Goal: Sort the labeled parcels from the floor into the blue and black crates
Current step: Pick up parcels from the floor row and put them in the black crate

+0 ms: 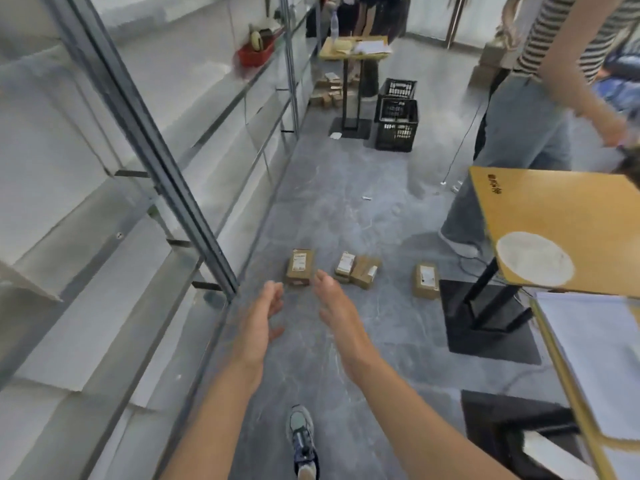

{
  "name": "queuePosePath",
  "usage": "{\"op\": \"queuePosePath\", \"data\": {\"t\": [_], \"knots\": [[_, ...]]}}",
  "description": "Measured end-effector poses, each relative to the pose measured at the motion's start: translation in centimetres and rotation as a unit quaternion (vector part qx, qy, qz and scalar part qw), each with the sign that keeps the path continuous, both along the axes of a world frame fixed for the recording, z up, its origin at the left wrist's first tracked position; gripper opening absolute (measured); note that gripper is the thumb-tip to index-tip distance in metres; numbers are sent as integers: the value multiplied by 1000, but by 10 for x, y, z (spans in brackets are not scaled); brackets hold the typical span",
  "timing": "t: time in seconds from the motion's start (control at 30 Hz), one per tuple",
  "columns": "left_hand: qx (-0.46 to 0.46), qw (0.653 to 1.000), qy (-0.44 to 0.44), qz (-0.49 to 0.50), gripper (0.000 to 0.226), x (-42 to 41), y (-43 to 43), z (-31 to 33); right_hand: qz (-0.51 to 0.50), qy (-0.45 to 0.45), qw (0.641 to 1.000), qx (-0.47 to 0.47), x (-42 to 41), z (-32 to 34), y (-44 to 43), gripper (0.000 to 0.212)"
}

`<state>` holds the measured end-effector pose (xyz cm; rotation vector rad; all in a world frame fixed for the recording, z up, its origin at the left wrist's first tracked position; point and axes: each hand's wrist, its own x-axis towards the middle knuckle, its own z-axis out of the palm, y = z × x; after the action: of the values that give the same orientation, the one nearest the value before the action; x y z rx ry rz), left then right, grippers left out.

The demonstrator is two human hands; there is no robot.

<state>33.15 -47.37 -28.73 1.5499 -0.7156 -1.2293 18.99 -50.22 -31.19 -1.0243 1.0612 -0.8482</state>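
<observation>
Several small brown labeled parcels lie on the grey floor ahead: one at the left, a cluster of two or three in the middle, and one at the right. Both my arms stretch forward above the floor. My left hand and my right hand face each other with relaxed fingers and hold nothing, just short of the left parcel. Two black crates stand stacked farther down the aisle. No blue crate is in view.
Metal shelving lines the left side. A wooden stand table with a black base is at the right, and a person in jeans stands beside it. Another stand table and more parcels are at the far end. My shoe is below.
</observation>
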Motion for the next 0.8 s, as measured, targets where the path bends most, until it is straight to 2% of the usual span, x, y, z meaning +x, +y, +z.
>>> {"op": "queuePosePath", "data": {"t": [0.1,0.2,0.33,0.43,0.8], "knots": [[13,999,13,-34,42,6,-55,-20,-37,21,999,19,1,-18,-42,79],[45,997,23,-64,52,19,-108,-40,-87,42,994,47,8,-32,-85,82],[101,991,28,-85,54,32,-165,-58,-139,51,985,89,16,-40,-135,70],[133,985,17,-107,55,40,-202,-66,-156,58,978,126,19,-47,-170,78],[199,967,-3,-156,59,32,-340,-113,-208,59,960,178,-10,-92,-307,65]]}}
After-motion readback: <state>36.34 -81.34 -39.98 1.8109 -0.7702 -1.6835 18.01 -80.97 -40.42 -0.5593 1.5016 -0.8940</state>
